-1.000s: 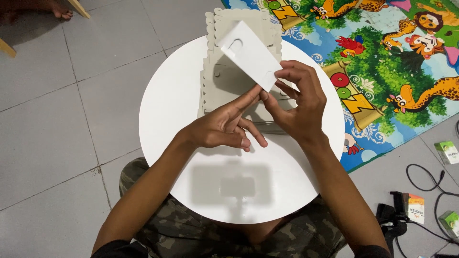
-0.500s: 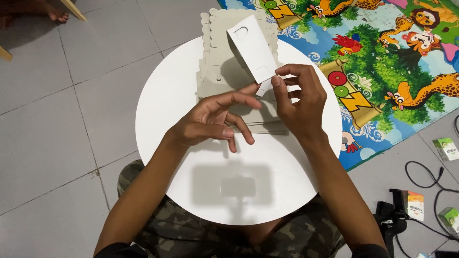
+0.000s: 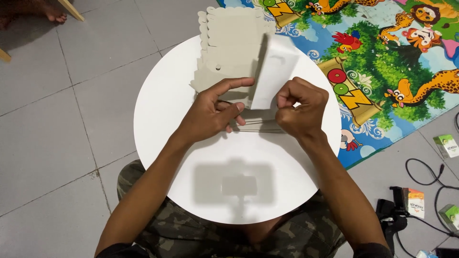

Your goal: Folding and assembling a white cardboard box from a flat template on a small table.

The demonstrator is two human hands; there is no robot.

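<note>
Over the round white worktop (image 3: pixel 181 157), both hands work a white cardboard piece (image 3: pixel 273 79) standing upright. His right hand (image 3: pixel 302 109) pinches its lower edge; the left hand (image 3: pixel 213 112) touches it with fingers extended. Behind lies a stack of grey flat cartons (image 3: pixel 229 48), beside a colourful animal mat (image 3: pixel 382 62).

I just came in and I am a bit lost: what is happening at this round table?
A person sits at a white round table and works on flat grey card pieces. The right hand pinches the lower edge of a white card panel and holds it upright. The left hand rests open beside it, on the card stack lying on the table. A colourful animal mat lies on the floor.
</note>
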